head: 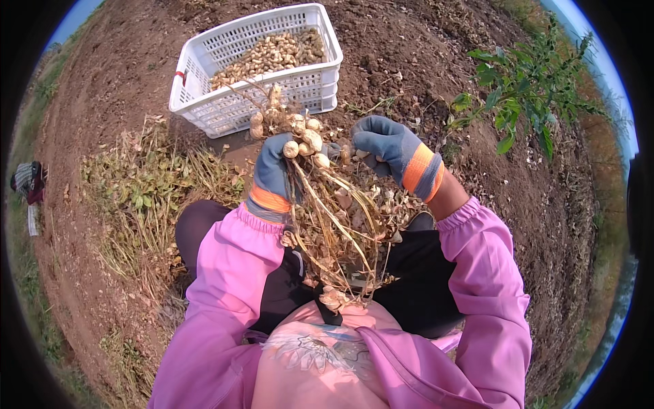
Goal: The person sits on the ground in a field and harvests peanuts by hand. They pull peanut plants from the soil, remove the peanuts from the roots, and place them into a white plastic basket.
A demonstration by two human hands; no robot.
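Note:
In the head view, my gloved left hand [272, 168] grips a dried peanut plant [332, 209] near its roots. A cluster of peanut pods [306, 140] shows above and beside the fingers, and the dry stems hang down toward my lap. To the right of that cluster is my gloved right hand [392, 153], its fingers curled over a few peanut pods [363, 153], which are partly hidden by the glove. Beyond my left hand stands a white perforated plastic crate [255, 107] holding many loose peanuts [276, 53].
Pulled peanut plants [148, 194] lie heaped on the soil at the left. A green leafy plant [526, 97] grows at the right. Far left, a person [28, 181] is near a white object [32, 220]. Dry leaf litter lies between my legs.

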